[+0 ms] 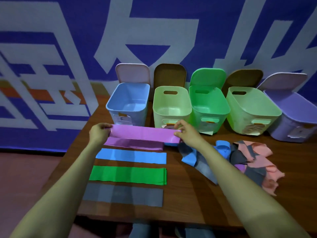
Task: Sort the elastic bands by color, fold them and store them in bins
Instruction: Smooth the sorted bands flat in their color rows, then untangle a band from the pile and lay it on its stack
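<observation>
The left grip and right grip each pinch an end of the pink band, stretched between them, likely to lay it flat. The matching pink pile lies just beneath, on the bench.

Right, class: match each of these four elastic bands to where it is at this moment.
Column A
1. pink-purple stretchy elastic band
2. flat blue elastic band
3. flat green elastic band
4. flat grey elastic band

Column B
a. nearest the brown wooden table's front edge
b. pinched between the left hand and the right hand
c. lying between the blue and grey bands
d. lying just beyond the green band

Pairs: 1-b, 2-d, 3-c, 4-a
</observation>
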A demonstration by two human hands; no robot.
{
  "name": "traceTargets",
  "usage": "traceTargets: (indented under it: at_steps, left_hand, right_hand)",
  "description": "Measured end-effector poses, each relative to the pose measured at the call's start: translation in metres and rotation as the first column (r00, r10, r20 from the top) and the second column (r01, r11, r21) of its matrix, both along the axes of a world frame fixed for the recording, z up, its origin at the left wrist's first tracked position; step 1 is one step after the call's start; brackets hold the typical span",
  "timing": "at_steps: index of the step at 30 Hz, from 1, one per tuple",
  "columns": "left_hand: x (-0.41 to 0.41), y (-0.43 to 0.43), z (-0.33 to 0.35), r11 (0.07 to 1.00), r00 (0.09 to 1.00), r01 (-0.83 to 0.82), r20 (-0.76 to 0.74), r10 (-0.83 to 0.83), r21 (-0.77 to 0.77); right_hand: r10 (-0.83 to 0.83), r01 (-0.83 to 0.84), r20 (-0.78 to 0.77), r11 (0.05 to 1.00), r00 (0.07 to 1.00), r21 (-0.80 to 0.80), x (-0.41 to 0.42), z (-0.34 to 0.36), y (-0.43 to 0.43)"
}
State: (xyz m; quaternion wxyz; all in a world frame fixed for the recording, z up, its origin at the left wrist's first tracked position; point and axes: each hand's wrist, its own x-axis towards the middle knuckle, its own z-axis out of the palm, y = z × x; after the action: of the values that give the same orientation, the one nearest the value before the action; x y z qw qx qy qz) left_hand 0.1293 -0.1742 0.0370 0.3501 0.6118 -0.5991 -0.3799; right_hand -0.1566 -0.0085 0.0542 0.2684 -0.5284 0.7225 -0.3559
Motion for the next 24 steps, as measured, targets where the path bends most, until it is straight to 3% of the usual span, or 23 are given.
traceTargets:
  at_steps: [4, 9, 16, 20, 24]
  left_hand:
    - [0.014, -0.025, -0.017, 0.996, 0.995, -0.043, 0.091, 0.036, 0.072]
    - [0.017, -0.049, -0.030, 0.994, 0.979, -0.011, 0.204, -0.011, 0.108]
    - [0.028, -0.059, -0.043, 0.995, 0.940, -0.035, 0.341, 0.000, 0.094]
    - [0.029, -0.057, -0.048, 0.996, 0.921, -0.017, 0.389, -0.019, 0.089]
    - [0.032, -0.057, -0.054, 0.999, 0.905, 0.022, 0.423, -0.040, 0.048]
  right_hand:
    - [0.049, -0.046, -0.044, 0.998, 0.998, 0.051, 0.024, -0.028, -0.037]
    - [-0.024, 0.043, -0.107, 0.983, 0.994, 0.180, 0.034, -0.057, -0.060]
    - [0.057, -0.017, -0.287, 0.990, 0.956, 0.140, 0.051, -0.054, -0.075]
    - [0.097, -0.028, -0.352, 0.980, 0.931, 0.195, 0.053, -0.060, -0.078]
    - [0.015, 0.056, -0.339, 0.978, 0.941, 0.200, 0.055, -0.071, -0.075]
